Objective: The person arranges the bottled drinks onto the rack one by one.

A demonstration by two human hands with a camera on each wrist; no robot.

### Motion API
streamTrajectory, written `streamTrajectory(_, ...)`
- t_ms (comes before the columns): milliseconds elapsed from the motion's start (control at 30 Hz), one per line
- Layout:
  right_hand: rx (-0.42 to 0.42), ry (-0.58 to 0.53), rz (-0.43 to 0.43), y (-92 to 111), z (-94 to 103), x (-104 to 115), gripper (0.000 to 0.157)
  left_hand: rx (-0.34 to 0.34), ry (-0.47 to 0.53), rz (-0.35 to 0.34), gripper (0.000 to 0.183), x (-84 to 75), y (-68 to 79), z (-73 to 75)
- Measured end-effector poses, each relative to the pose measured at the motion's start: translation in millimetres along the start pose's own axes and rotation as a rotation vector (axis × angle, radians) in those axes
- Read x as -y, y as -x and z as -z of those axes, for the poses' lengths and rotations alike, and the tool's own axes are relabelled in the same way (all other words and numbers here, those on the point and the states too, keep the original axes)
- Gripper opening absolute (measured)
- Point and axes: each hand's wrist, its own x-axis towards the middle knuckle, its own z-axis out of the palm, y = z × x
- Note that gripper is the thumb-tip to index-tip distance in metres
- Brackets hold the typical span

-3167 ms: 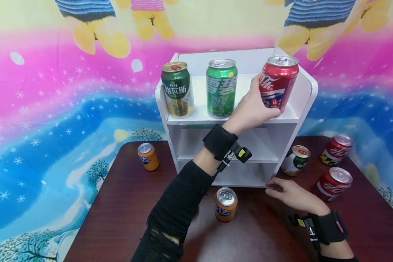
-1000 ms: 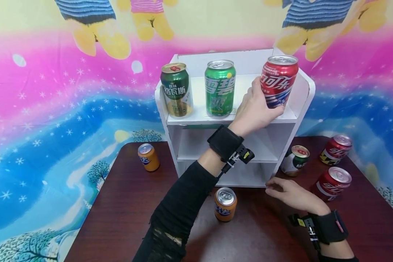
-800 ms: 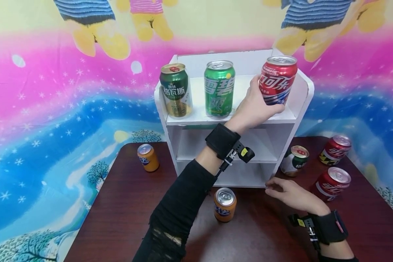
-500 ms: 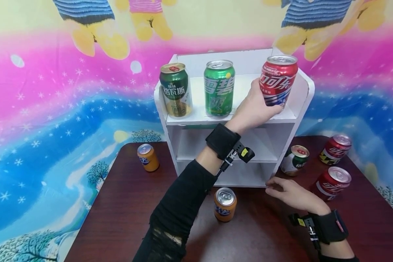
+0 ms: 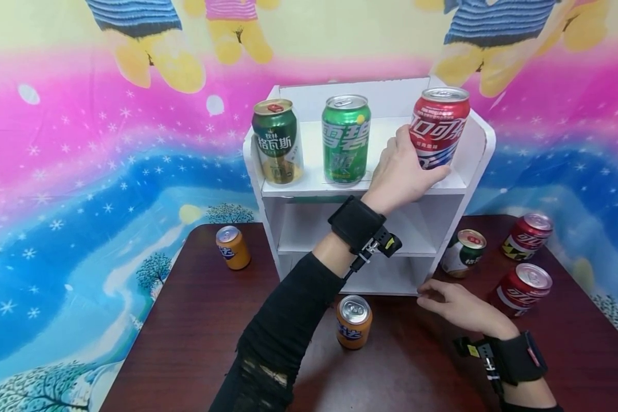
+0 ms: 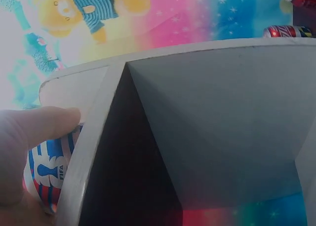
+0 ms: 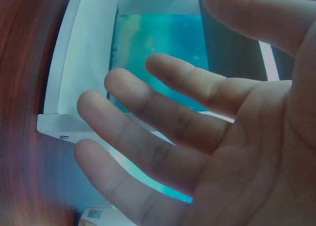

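Observation:
My left hand (image 5: 404, 169) grips a red cola can (image 5: 439, 129) at the right end of the white shelf's top level (image 5: 309, 186). The thumb wraps the can's front; the far fingers are hidden behind it. In the left wrist view the thumb (image 6: 49, 124) lies on the can's blue and red striped side (image 6: 52, 171). To its left on the same level stand a green soda can (image 5: 346, 140) and a green and gold can (image 5: 277, 143). Low by the shelf's right front corner, my right hand (image 5: 466, 306) holds nothing, its fingers loosely bent.
An orange can (image 5: 354, 323) stands before the shelf, another orange can (image 5: 233, 249) to its left. Right of the shelf are a green and white can (image 5: 463, 254) and two red cans, one farther back (image 5: 527, 236), one nearer (image 5: 521, 290). A printed backdrop (image 5: 108, 143) hangs behind the table.
The red cola can has turned in my left hand since the earliest frame, so its large white lettering now faces more to the front. My right hand has stayed in place.

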Motion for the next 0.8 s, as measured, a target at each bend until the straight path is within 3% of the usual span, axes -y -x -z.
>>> streamTrajectory(300, -0.004, 0.001, 0.001, 0.7, 0.2, 0.5, 0.043, 0.104, 0.223, 0.001, 0.082, 3.7, -2.2, 4.9)
streamTrajectory(500, -0.004, 0.000, -0.005, 1.3, -1.2, 0.5, 0.042, 0.083, 0.173, -0.009, 0.076, 4.2, -1.3, 2.3)
streamTrajectory(800, -0.005, 0.004, -0.010, 0.7, -1.0, 2.1, 0.042, -0.040, 0.012, 0.003, 0.070, -0.2, -0.1, -2.0)
